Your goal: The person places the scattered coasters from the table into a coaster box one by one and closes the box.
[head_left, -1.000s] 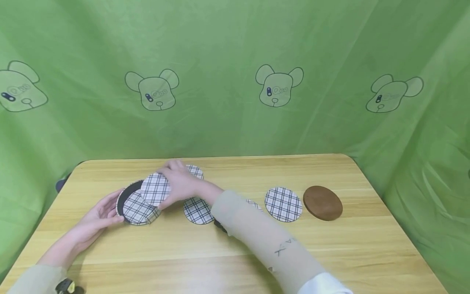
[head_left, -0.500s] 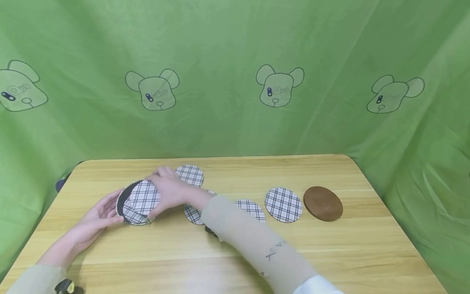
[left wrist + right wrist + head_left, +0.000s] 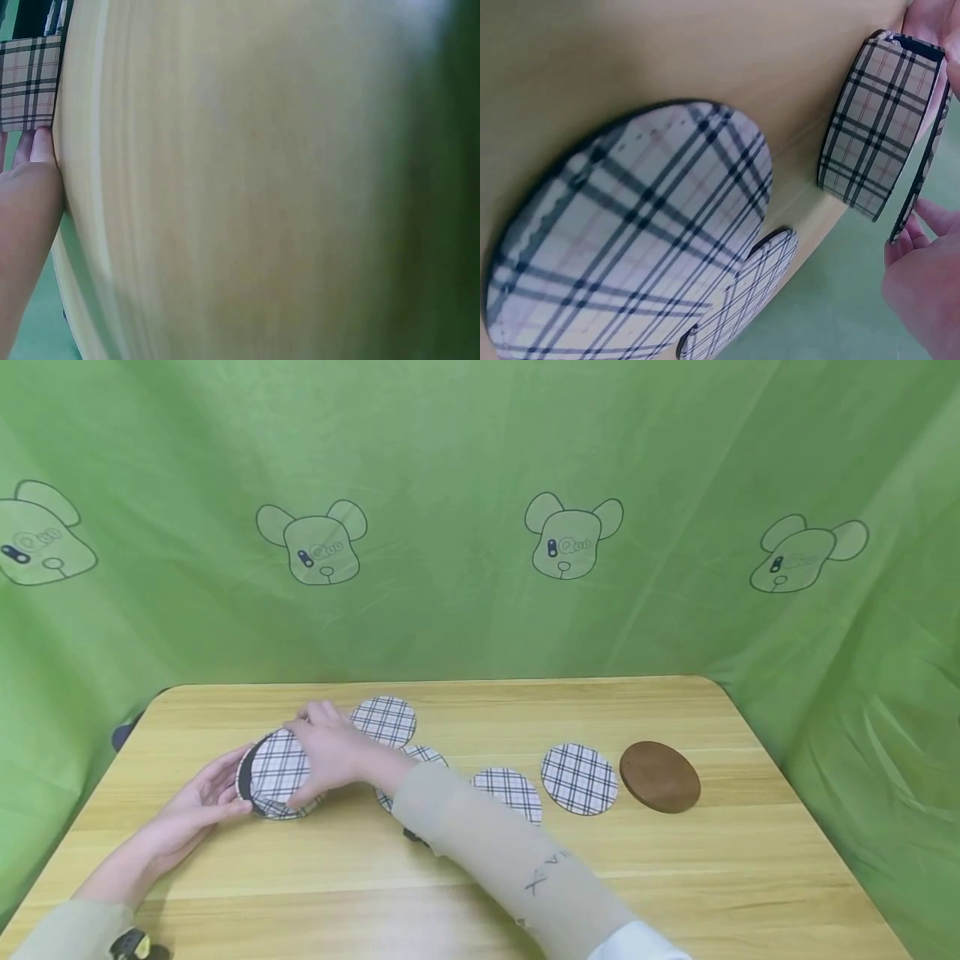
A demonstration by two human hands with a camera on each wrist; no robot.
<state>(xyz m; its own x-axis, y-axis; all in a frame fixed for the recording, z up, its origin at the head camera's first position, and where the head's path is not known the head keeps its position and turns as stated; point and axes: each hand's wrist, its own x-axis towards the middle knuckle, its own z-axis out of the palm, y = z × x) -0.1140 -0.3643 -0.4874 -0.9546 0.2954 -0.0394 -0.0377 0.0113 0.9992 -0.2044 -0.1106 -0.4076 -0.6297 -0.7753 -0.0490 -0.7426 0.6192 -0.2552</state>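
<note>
My left hand steadies the left side of a round plaid coaster holder, thumb at the front and fingers around the wall. In the left wrist view those fingertips rest against the holder's plaid wall. A round plaid coaster is gripped at its right edge by my right hand, thumb near and fingers far. It covers most of the holder's opening, leaving a strip of black lining on the left. The right wrist view has the coaster edge-on, a gap between it and the holder's wall.
Plaid coasters lie on the wooden table: one at the back, one partly hidden by my right sleeve, one in the middle and one farther right. A brown disc lies beyond them. Green cloth hangs behind.
My right hand has moved left with the coaster, bringing it over the holder. The coasters beneath my arm show more now. My left hand has stayed in place on the holder.
</note>
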